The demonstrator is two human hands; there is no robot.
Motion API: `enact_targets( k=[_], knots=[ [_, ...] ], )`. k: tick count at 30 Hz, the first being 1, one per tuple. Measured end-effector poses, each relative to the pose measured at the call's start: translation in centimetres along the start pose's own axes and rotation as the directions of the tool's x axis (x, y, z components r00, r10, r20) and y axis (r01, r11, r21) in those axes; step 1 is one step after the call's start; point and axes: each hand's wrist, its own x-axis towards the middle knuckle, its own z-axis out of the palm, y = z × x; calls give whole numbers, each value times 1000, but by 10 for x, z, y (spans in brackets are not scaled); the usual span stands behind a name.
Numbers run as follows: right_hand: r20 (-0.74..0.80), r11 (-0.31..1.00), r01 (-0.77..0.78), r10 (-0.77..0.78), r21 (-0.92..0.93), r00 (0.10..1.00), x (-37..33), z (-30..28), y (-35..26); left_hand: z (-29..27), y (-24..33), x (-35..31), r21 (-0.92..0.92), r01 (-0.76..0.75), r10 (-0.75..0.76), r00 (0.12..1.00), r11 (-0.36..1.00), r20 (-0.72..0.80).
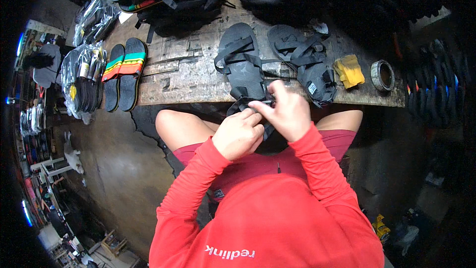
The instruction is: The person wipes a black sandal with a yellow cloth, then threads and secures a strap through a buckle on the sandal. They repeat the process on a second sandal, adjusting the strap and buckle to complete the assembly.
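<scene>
A black strap sandal lies on the worn wooden table, its heel end toward me at the front edge. My left hand is closed on the sandal's heel strap, just off the table edge. Opposite it, my right hand pinches the same strap area between thumb and fingers; the exact grip is partly hidden. The matching sandal rests to the right, its straps loosely crossed and a small pale label on its heel strap.
Striped slides and plastic-wrapped footwear sit at the left. A yellow cloth and a tape roll lie at the right. Stacks of black sandals line the back. A white cat is on the floor at left.
</scene>
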Motion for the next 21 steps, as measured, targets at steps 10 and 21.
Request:
enact_targets(
  k=[10,21],
  knots=[
    [449,563,-383,24,732,893,1,22,17,-5,-22,-31,-52,368,-356,843,929,-402],
    [502,505,-441,17,742,864,-19,23,32,13,3,-12,198,274,-173,893,941,-416]
  ],
)
